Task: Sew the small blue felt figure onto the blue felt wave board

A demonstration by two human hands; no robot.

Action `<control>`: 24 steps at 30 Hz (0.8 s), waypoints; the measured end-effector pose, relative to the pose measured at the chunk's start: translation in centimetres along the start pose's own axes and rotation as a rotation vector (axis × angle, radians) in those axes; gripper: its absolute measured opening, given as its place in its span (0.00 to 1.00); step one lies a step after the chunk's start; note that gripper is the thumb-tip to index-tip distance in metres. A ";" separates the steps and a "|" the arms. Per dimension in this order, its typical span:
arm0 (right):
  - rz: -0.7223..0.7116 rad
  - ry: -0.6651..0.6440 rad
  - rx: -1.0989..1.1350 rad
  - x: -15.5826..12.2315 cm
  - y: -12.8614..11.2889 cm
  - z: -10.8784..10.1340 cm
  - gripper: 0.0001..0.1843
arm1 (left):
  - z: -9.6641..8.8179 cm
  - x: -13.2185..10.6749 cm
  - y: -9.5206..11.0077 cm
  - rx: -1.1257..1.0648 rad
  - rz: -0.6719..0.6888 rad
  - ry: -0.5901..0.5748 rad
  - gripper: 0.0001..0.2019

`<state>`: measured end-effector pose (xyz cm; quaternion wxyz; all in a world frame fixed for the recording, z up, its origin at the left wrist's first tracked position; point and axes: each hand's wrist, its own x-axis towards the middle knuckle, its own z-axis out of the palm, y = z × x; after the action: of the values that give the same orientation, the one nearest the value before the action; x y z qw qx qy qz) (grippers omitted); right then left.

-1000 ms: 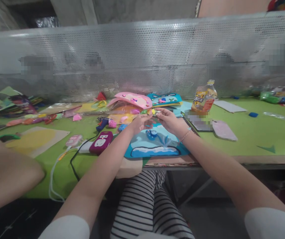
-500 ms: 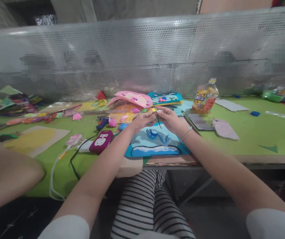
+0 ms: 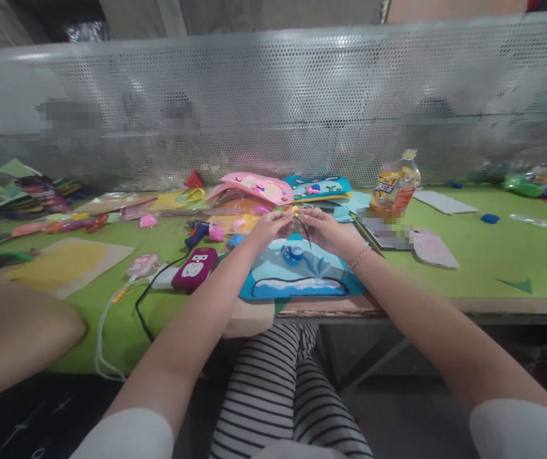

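Yellow, small and blob-like piece (image 3: 295,209) is held up off the green-covered tabletop (image 3: 474,274), seen over the far edge of the flat blue sheet (image 3: 269,265). Surface looks matte and bright; exact shape can't be told, too small and half hidden by fingertips. Thin dark strand (image 3: 306,234) is seen hanging below it, slightly curved, slanting down past the fingers; whether it is joined to the yellow piece can't be told.

Grip state: left hand (image 3: 274,226) and right hand (image 3: 325,228) are brought nearly together, each closed to a fingertip pinch on the yellow piece. How the hold is split between them can't be told.

Flat blue sheet is laid under both hands at the near edge of the tabletop: paler blue middle, deeper blue border, white-and-blue band outlined in black along the near side. Glossy blue modelled figure (image 3: 292,254) is set near its middle, with a paler grey-blue fan-shaped tail (image 3: 319,265) spread just to the right.

Behind the hands, a curved pink decorated sheet (image 3: 249,181) and a teal decorated sheet (image 3: 338,183) are placed side by side. Blue glue gun (image 3: 197,234) and magenta box with a white front (image 3: 196,269) are parked left of the blue sheet; clear plastic bottle with yellow label (image 3: 392,188) is stood to the right, farther back.
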<state>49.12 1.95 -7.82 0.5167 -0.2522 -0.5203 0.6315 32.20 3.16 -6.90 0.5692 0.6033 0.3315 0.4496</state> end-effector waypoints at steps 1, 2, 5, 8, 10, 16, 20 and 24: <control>0.036 -0.005 0.002 -0.1 -0.1 0.1 0.13 | -0.1 0.0 0.0 0.001 0.007 0.007 0.16; 0.068 -0.011 -0.002 -0.2 -0.2 0.1 0.14 | -0.2 0.1 0.0 0.012 0.018 0.013 0.16; 0.115 -0.017 -0.029 -0.4 -0.3 0.2 0.14 | -0.5 0.1 0.0 0.110 0.051 0.029 0.17; 0.112 0.019 -0.040 -0.3 -0.3 0.1 0.13 | -0.7 0.1 0.1 0.240 0.079 0.018 0.17; 0.103 0.038 -0.042 -0.3 -0.4 0.1 0.13 | -0.8 -0.1 0.3 0.309 0.109 0.044 0.17; 0.060 -0.093 -0.158 -2.5 -2.0 2.2 0.12 | -0.9 -4.1 1.5 0.334 0.103 0.082 0.17; 0.015 -0.199 -0.464 -5.9 -2.0 4.7 0.11 | -0.8 -9.0 1.9 0.267 0.005 0.056 0.17; -0.088 -0.271 -0.724 -8.2 -0.4 6.2 0.10 | -0.6 -12.8 1.7 0.364 -0.117 0.038 0.11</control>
<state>46.72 -8.07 -7.17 0.3475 -0.3097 -0.7834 0.4120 26.65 -8.52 -7.40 0.4692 0.6674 0.4528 0.3597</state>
